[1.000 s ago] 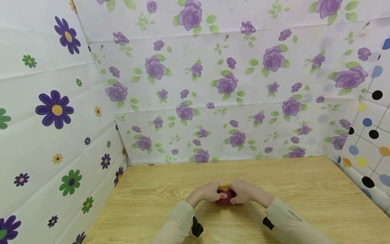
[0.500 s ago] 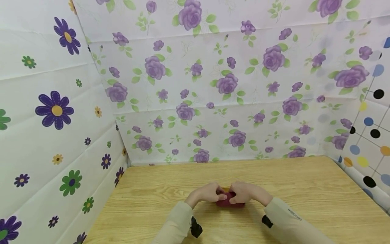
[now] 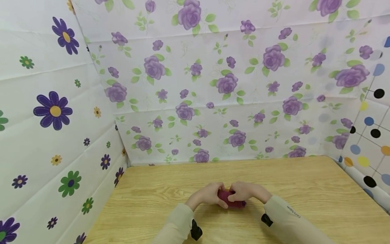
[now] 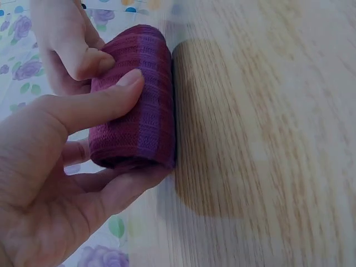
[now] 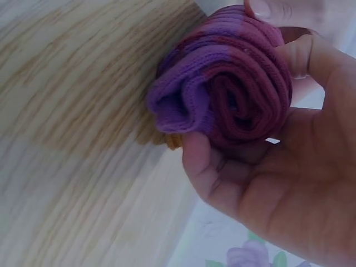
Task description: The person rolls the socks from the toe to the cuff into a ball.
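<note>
A rolled-up sock (image 3: 234, 202) of maroon ribbed knit lies on the wooden table, between both hands. In the left wrist view a purple band runs along the sock (image 4: 150, 94). My left hand (image 3: 210, 194) grips its left end, thumb across the roll and fingers under the lower edge. My right hand (image 3: 243, 191) holds the other end, with the thumb over the front. The spiral end of the sock (image 5: 239, 100) shows in the right wrist view, with a purple fold beside it. A bit of orange knit (image 5: 174, 140) peeks out below; the far side is hidden by the hands.
The pale wooden table (image 3: 158, 189) reaches back to a wall covering with purple roses (image 3: 226, 83). Flowered cloth (image 3: 55, 112) closes the left side, dotted cloth (image 3: 370, 135) the right. Black straps (image 3: 196, 230) sit at the wrists.
More of the maroon roll shows, reaching further to the right, and less orange is seen behind it. My left thumb has moved down and forward over the roll; my right hand is nearly still.
</note>
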Demonstrator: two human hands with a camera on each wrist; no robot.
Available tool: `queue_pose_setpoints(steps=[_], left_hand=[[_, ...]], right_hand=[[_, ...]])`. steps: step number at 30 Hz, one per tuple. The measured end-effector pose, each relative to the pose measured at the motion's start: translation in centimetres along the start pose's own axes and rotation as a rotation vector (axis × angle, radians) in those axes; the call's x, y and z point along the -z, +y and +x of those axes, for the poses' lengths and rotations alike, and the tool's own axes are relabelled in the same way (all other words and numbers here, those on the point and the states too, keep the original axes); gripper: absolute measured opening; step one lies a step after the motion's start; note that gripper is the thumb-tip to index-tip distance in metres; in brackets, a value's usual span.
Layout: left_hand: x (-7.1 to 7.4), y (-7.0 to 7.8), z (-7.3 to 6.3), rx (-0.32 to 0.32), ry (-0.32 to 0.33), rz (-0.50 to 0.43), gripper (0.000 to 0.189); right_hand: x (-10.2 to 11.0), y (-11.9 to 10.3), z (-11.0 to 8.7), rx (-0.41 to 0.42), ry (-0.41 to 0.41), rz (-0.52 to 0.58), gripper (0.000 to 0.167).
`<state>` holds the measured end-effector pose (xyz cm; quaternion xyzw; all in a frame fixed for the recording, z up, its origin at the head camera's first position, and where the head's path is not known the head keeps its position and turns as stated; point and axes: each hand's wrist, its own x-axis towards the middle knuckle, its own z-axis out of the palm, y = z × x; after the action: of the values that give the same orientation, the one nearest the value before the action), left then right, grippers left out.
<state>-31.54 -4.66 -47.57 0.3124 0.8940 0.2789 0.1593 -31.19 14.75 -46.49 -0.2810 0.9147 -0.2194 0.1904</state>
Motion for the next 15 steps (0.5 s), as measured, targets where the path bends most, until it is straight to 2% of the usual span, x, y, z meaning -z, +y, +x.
queue_pose_setpoints(steps=[8, 15], left_hand=[[0.4, 0.2, 0.3, -0.011, 0.034, 0.007, 0.032], [0.8, 0.7, 0.8, -0.006, -0.004, 0.083, 0.025]], right_hand=[[-0.2, 0.7, -0.1, 0.035, 0.030, 0.048, 0.013], [-0.7, 1.6, -0.7, 0.091, 0.106, 0.094, 0.021]])
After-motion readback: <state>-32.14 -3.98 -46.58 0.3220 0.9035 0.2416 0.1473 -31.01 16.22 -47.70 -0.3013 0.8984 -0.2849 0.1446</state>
